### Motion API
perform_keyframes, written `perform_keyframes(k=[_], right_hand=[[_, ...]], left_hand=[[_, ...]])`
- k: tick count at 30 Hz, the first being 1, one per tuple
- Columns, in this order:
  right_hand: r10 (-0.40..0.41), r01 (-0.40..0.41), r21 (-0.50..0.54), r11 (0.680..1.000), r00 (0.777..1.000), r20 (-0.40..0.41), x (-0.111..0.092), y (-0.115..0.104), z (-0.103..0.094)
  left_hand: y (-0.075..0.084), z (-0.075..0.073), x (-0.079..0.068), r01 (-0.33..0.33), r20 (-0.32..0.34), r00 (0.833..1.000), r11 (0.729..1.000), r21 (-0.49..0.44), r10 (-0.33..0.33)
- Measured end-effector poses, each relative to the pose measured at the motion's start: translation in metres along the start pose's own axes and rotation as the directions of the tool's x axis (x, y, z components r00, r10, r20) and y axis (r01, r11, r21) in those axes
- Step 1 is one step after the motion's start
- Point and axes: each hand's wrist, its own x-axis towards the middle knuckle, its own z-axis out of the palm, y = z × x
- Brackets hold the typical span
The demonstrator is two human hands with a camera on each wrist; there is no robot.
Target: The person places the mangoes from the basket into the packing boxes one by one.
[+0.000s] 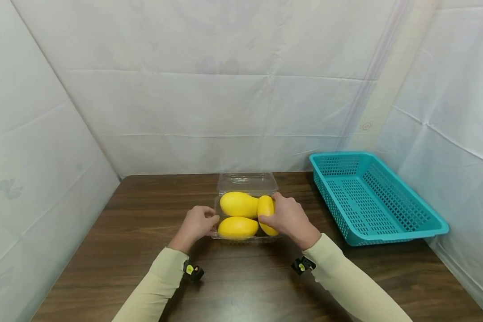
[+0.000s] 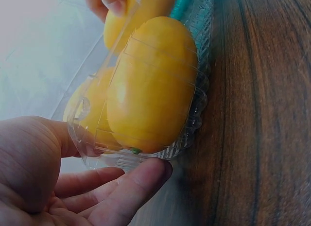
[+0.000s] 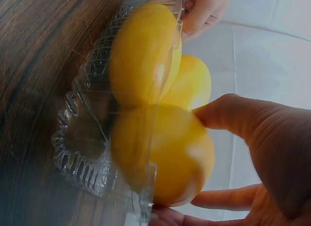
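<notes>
A clear plastic clamshell container (image 3: 80, 163) sits on the table with yellow mangoes in it. One mango (image 1: 239, 205) lies along the back and another mango (image 1: 237, 227) along the front. At the right end, a third mango (image 1: 266, 206) is set crosswise. My right hand (image 1: 290, 219) grips this one, thumb on its near-left side and fingers around the far side. At the container's left end, my left hand (image 1: 197, 222) pinches the plastic edge between thumb and fingers. The container's lid (image 1: 247, 183) stands open at the back.
A turquoise perforated basket (image 1: 330, 197) stands on the right of the dark wooden table (image 1: 153, 214). White sheeting (image 1: 209, 107) hangs behind the table and along both sides.
</notes>
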Motion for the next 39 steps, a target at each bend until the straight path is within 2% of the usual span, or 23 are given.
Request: perform_keyframes(k=[4,6,11,14,21,27,31,36,39], right_hand=[[0.012,-0.011,-0.025,1.000,0.999,0.032,-0.001,-0.001,0.001],[-0.008,0.009,-0.043,0.999,1.000,0.025,0.000,0.000,0.001],[-0.165,0.163,-0.072,0.984,0.986,-0.016,0.008,0.007,0.004],[-0.198,0.198,-0.038,0.980,0.980,-0.011,0.013,0.013,0.006],[-0.099,0.099,0.041,0.994,0.995,-0.008,0.018,0.022,0.006],[-0.050,0.050,0.037,0.998,0.999,-0.016,0.019,0.026,0.006],[-0.023,0.022,0.079,0.997,1.000,0.005,0.023,0.030,0.005],[0.006,-0.011,0.193,0.981,1.000,0.027,0.031,0.039,0.003],[0.046,-0.063,0.311,0.948,0.997,0.065,0.037,0.045,0.003]], left_hand=[[-0.001,0.000,0.000,-0.006,-0.002,1.000,1.000,0.010,0.006],[-0.001,0.000,0.000,-0.006,-0.001,1.000,1.000,0.006,0.006],[-0.001,-0.001,-0.001,0.003,-0.007,1.000,1.000,-0.008,-0.003],[-0.001,-0.001,-0.002,0.007,-0.010,1.000,1.000,-0.016,-0.007],[-0.001,0.001,-0.003,0.011,-0.010,1.000,1.000,-0.024,-0.011],[-0.001,0.001,-0.002,0.004,-0.008,1.000,1.000,-0.022,-0.004],[-0.001,0.001,-0.002,-0.001,-0.010,1.000,1.000,-0.025,0.001],[-0.001,0.001,-0.002,-0.001,-0.013,1.000,1.000,-0.019,0.001],[0.000,-0.001,-0.002,0.006,0.000,1.000,1.000,-0.018,-0.006]])
